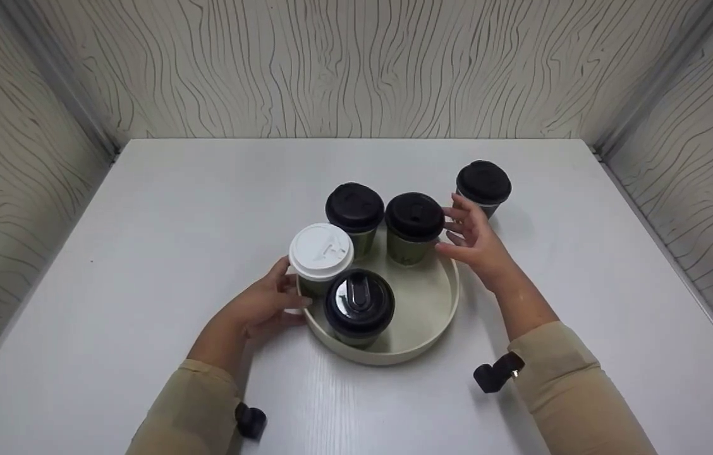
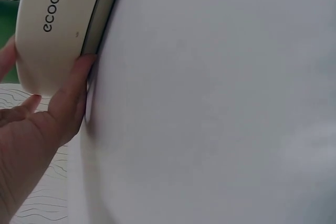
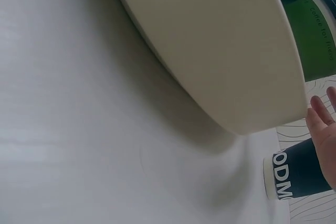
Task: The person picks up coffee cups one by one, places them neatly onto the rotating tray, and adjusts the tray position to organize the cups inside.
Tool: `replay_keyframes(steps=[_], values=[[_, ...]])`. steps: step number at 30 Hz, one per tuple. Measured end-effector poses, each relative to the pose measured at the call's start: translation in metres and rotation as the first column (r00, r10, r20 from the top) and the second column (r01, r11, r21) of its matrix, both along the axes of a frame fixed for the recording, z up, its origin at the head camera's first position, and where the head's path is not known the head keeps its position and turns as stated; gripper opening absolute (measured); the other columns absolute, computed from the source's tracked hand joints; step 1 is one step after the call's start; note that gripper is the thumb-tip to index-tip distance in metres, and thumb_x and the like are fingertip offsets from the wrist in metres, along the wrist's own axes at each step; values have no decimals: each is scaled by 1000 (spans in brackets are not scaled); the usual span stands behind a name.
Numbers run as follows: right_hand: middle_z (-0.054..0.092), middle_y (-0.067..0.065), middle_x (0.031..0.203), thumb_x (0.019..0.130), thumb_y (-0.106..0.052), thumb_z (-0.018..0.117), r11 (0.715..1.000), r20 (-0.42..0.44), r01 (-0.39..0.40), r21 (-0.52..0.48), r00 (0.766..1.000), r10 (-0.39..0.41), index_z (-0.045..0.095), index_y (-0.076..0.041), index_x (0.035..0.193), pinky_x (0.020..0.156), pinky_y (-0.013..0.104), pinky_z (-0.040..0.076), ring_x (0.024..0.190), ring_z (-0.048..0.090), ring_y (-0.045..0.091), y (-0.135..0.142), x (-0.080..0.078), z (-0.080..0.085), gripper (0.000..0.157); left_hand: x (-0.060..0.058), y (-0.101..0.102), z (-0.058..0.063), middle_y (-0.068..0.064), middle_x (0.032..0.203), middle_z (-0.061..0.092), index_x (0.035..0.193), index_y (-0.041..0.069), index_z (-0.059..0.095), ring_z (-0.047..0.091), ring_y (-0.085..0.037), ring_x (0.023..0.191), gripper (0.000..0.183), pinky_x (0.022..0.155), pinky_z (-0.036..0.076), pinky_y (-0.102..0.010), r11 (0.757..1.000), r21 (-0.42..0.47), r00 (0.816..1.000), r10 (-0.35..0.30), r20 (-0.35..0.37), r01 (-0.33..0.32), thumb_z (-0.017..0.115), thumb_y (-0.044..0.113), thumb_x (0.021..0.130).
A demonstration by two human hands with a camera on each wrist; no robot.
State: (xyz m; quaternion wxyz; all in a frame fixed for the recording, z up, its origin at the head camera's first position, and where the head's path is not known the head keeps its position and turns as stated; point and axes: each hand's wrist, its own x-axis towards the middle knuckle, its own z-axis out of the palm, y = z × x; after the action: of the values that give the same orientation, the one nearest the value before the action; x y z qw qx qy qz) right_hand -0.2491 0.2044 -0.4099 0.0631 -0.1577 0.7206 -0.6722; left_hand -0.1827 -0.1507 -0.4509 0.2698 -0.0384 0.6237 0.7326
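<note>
A round cream tray holds several lidded paper cups. My left hand grips its left wall, beside the white-lidded cup; in the left wrist view, the fingers reach from the rim to the lower edge of the tray's wall, lettered "ecoco". At the tray's right rear, my right hand has its fingers spread beside a black-lidded cup; whether they touch it I cannot tell. Its thumb is at the rim. The tray also carries another black-lidded cup and a glossy black-lidded one.
Outside the tray, a dark cup with a black lid stands just behind my right hand. All of this is on a white table. Wood-patterned panels enclose the back and both sides.
</note>
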Motion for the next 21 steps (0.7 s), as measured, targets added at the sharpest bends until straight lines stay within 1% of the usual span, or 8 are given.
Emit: replay_keyframes(steps=[3, 8, 14, 15, 18, 21], values=[[35, 14, 138, 77, 7, 64, 1000, -1, 0, -8, 1000, 0, 15, -7, 144, 108, 44, 24, 123, 38, 24, 1, 0, 0, 84, 0, -1, 0, -18, 136, 30, 141, 34, 23, 45, -35, 116, 91, 84, 49, -49, 1000, -1, 1000, -9, -7, 9, 70, -3, 72], [35, 15, 138, 77, 9, 63, 1000, -2, -4, -28, 1000, 4, 14, -7, 144, 108, 45, 23, 122, 39, 26, 1, 1, 1, 85, 0, -2, 0, -18, 137, 33, 140, 32, 26, 42, -34, 120, 89, 85, 48, -48, 1000, -23, 1000, -7, -21, 7, 71, -2, 72], [32, 17, 139, 77, 8, 62, 999, 2, -10, -42, 1000, 10, 13, -7, 144, 109, 45, 22, 123, 37, 27, 3, 2, 2, 85, 0, -6, 1, -17, 133, 39, 139, 33, 29, 47, -32, 116, 85, 87, 47, -45, 994, -107, 998, -29, -57, 23, 72, 4, 71], [32, 18, 139, 77, 9, 62, 999, 2, -11, -45, 1000, 11, 13, -7, 144, 109, 46, 22, 123, 37, 28, 3, 2, 2, 85, 0, -6, 1, -17, 132, 40, 139, 33, 30, 49, -31, 114, 85, 88, 47, -45, 994, -110, 998, -33, -57, 26, 72, 4, 71], [31, 19, 139, 77, 9, 62, 999, -1, -13, -45, 1000, 13, 14, -7, 144, 108, 46, 22, 123, 36, 30, 4, 1, 2, 84, 1, -9, 0, -18, 131, 40, 139, 31, 29, 51, -30, 111, 83, 88, 47, -44, 995, -93, 998, -41, -54, 36, 71, 5, 73], [32, 19, 139, 78, 9, 61, 999, -2, -13, -44, 1000, 13, 14, -7, 144, 108, 47, 22, 125, 34, 34, 5, 1, 2, 83, 2, -11, 1, -20, 131, 38, 140, 29, 28, 53, -30, 109, 82, 87, 48, -46, 999, -28, 998, -44, -38, 43, 69, 2, 75]])
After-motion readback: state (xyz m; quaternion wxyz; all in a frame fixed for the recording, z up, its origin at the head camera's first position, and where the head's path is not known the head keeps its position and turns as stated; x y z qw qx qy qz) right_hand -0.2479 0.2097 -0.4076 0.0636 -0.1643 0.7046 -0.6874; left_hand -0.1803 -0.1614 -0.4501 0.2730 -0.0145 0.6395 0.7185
